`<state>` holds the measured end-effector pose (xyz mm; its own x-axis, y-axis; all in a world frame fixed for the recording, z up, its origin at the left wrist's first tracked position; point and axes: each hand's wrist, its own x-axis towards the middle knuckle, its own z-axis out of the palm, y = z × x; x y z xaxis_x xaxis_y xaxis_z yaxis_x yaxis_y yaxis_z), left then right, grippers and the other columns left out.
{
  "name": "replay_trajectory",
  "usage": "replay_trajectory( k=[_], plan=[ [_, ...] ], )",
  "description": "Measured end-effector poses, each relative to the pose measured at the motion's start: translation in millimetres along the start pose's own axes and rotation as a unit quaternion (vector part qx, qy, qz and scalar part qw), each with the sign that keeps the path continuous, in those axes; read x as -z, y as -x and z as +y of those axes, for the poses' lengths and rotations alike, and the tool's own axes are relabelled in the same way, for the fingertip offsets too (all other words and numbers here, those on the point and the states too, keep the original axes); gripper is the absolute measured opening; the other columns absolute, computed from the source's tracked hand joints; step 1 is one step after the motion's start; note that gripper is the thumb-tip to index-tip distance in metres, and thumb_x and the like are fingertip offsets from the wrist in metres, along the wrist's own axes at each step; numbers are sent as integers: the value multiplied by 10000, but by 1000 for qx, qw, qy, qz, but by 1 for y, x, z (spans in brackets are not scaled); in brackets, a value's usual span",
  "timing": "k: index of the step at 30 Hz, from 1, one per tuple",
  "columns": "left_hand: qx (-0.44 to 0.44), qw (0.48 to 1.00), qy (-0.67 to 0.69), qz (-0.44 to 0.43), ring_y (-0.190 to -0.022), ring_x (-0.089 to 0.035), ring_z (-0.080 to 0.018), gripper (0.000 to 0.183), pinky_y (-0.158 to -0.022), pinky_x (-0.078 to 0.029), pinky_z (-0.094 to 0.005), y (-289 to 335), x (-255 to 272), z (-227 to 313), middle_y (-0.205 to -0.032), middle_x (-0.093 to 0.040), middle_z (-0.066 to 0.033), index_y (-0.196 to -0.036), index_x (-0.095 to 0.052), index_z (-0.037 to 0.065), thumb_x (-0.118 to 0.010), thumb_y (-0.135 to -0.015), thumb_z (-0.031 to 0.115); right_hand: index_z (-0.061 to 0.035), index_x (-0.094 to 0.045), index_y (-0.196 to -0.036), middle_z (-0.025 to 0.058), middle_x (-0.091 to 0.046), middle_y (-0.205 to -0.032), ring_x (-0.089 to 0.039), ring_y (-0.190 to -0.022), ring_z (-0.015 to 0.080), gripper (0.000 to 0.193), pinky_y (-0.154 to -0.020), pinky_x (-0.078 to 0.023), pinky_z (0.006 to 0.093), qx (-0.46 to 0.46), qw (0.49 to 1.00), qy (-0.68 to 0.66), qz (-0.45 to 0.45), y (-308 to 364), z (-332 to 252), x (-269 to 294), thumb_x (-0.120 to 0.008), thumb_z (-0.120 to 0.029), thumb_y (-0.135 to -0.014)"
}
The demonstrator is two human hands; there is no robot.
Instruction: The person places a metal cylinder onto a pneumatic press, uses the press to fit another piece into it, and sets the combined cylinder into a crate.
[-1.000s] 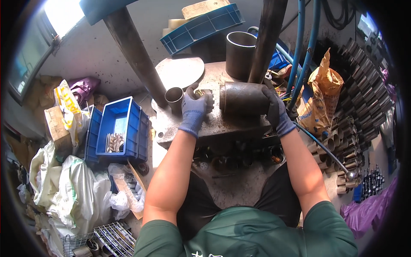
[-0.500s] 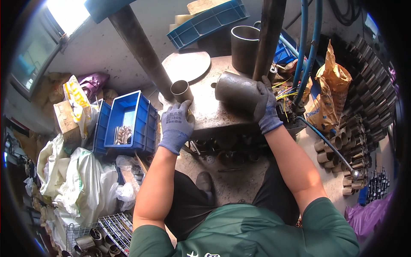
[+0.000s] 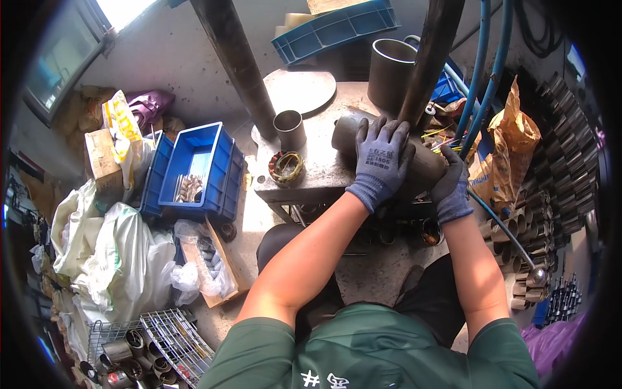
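Observation:
A thick dark metal cylinder lies on its side along the right front of the metal worktable. My left hand, in a grey-blue glove, is laid over its top with the fingers curved across it. My right hand, gloved alike, grips its right end; part of those fingers is hidden. Left of my hands, a wound stator ring with reddish and yellow windings rests near the table's front edge. Just behind it stands a short metal sleeve, upright and open at the top.
Two steel posts rise from the table, with a round plate and a large upright cylinder behind. Blue bins stand left, white sacks nearer. At right are hoses, a lever with a ball end and stacked sleeves.
My left hand has left the stator ring, now in plain sight, and moved right onto the cylinder. My right hand has shifted down to the cylinder's right end. The whole view has shifted slightly.

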<state>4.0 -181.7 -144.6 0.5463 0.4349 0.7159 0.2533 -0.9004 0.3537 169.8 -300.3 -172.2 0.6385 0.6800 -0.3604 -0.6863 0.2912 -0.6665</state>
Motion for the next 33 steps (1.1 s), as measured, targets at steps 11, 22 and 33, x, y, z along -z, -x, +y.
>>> replay_trajectory(
  k=[11, 22, 33],
  plan=[
    [6, 995, -10, 99, -1193, -580, -337, 338, -1158, -365, -511, -6, -10, 9, -1143, -666, -109, -1183, -674, 138, -722, -857, 211, -86, -678, -1226, 102, -683, -1140, -656, -1003, 268, 322, -907, -553, 404, 233, 942, 233, 67, 1, -17, 45, -689, -192, -922],
    [223, 790, 472, 321, -1142, -656, -211, 507, -1033, -525, -315, -29, 24, -57, -1247, -662, -137, -1313, -593, -31, -538, -821, -137, 4, -498, -1495, 112, -669, -1332, -650, -1184, 171, 550, -1005, -525, 309, 508, 766, 386, -77, 24, -4, -31, -682, -13, -977],
    [83, 985, 124, 85, -1248, -610, -279, 364, -1045, -505, -370, -13, 66, -95, -1397, -538, -182, -1287, -649, 3, -703, -963, 160, -123, -553, -1476, 146, -641, -1312, -580, -1231, 327, 799, -1107, -417, 495, 605, 464, 629, -152, 26, -24, -56, -873, -264, -758]
  ],
)
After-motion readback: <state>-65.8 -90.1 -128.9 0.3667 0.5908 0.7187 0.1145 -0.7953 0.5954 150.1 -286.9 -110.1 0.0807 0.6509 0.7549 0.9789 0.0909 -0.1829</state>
